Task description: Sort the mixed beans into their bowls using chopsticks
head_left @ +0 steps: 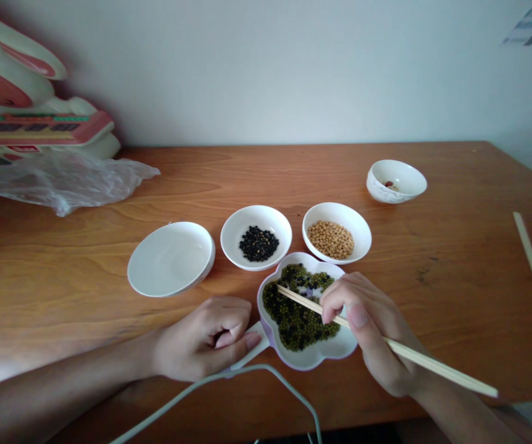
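Note:
My left hand (213,339) is closed in a loose fist at the handle (253,346) of a flower-shaped white dish (311,361) with a lilac rim, thumb resting on the handle. Green mung beans (298,330) mixed with some black beans lie in this dish. Wooden chopsticks (426,361) are held in my right hand (372,327), their tips close together among the beans at the dish's left side. Behind the dish stand a white bowl of black beans (259,243) and a white bowl of yellow soybeans (331,239).
A white bowl (171,259) with nothing visible inside stands at left. Farther back right, another bowl (396,182) holds a few small bits. A pale stick (529,250) lies at right. A plastic bag (69,179) and rabbit-shaped toy (39,117) sit at left; a cable (266,368) crosses in front.

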The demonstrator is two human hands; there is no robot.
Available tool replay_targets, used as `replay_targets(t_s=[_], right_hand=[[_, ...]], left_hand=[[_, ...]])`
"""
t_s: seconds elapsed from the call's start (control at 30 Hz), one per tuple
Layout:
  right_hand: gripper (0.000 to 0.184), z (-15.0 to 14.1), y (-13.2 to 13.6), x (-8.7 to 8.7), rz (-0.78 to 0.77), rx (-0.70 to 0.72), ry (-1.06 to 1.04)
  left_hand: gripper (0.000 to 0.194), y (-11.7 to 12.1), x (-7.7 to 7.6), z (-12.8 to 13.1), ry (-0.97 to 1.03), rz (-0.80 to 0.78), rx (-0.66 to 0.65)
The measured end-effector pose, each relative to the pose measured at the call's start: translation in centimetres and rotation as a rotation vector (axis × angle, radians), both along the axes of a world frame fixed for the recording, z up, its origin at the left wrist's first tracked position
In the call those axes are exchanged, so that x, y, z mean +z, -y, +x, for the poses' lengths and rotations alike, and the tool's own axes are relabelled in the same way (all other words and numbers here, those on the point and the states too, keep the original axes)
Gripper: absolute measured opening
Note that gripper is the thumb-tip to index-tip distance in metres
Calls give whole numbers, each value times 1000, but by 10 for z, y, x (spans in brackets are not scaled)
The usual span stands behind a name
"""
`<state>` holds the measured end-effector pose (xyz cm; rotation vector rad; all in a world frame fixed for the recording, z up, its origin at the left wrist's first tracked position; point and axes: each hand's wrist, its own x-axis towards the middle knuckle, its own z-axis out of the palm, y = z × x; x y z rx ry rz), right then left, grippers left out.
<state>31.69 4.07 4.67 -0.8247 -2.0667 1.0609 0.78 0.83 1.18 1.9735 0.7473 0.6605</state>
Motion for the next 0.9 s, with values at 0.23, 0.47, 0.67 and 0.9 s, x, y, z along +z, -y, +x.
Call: replay_targets(t_s=[0.23, 0.47, 0.67, 0.9], right_hand=[[45, 2, 2, 1, -44, -49, -30], [50, 4, 0, 4, -50, -127, -42], [37, -1, 1, -2, -19, -65, 2], [47, 1, 0, -1, 24, -9, -19]], left_hand=[[40, -1, 2, 2, -1, 8, 3], [41, -2, 3, 3, 9, -7, 0], [41, -1, 3, 3, 15, -11, 6], [42, 0, 3, 3, 26, -7, 4]])
